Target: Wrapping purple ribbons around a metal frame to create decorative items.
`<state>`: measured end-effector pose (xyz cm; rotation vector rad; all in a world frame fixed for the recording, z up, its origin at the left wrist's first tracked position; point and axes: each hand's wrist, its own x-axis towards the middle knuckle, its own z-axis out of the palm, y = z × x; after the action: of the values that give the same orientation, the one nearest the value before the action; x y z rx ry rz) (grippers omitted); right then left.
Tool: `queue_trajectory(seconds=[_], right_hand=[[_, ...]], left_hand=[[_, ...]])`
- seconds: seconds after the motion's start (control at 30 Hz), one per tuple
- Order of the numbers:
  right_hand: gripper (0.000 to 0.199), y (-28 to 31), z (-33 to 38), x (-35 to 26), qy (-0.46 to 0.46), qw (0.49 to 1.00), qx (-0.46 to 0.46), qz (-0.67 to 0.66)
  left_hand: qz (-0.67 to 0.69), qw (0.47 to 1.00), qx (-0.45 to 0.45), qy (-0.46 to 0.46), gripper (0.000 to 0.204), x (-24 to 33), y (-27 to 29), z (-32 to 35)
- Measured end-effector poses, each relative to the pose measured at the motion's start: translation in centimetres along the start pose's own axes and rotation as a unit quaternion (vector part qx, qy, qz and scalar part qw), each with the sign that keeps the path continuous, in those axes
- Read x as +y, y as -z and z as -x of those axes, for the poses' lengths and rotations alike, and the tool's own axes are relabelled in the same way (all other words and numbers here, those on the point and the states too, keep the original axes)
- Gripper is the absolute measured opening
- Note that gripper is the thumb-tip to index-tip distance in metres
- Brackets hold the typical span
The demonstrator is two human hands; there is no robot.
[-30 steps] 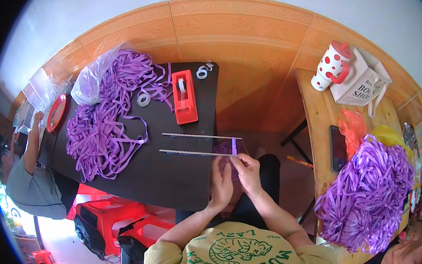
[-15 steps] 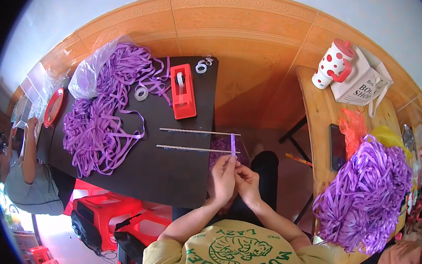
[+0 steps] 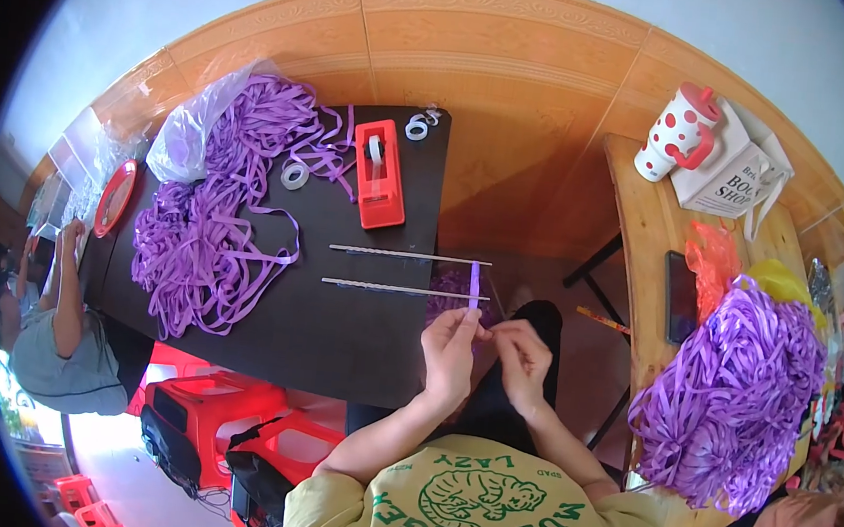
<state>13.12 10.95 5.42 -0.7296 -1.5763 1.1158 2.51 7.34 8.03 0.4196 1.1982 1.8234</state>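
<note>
Two thin, pale twisted rods (image 3: 393, 254) lie parallel on the dark table, their right ends sticking out past its edge. A short purple ribbon (image 3: 475, 280) runs across those ends, spanning both rods. My left hand (image 3: 448, 351) pinches the ribbon's lower end between thumb and fingers, just below the nearer rod. Beside it my right hand (image 3: 524, 361) is closed, its fingertips close to the left hand's fingers; whatever they may hold is too small to make out.
Heaped purple ribbon (image 3: 201, 264) covers the left of the dark table (image 3: 334, 351), near a red tape dispenser (image 3: 379, 200) and tape rolls (image 3: 294, 175). On the wooden table (image 3: 636, 232) are more ribbon (image 3: 731, 401), a phone (image 3: 680, 296) and a dotted tumbler (image 3: 676, 133). Another person (image 3: 73, 353) sits left.
My right hand has drawn slightly away to the right from the left hand, its fingers lifting a little. The left hand keeps its pinch on the ribbon. The whole view has shifted slightly.
</note>
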Motion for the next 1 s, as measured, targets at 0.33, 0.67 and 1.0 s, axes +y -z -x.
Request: queue_trajectory(seconds=[0.33,0.67,1.0], right_hand=[[0.034,-0.5,-4.9,-0.6,0.34,0.885,-0.006,0.319],[0.019,-1.4,-6.7,-2.6,0.26,0.932,-0.063,0.245],[0.009,-2.8,-10.7,2.0,-0.095,0.961,-0.059,-0.253]], left_hand=[[-0.011,0.994,-0.077,0.075,0.02,2.8,0.6,1.9],[-0.237,0.934,-0.254,0.084,0.02,14.1,-2.2,-0.7],[-0.092,0.949,-0.301,-0.022,0.021,15.7,-3.7,-0.5]])
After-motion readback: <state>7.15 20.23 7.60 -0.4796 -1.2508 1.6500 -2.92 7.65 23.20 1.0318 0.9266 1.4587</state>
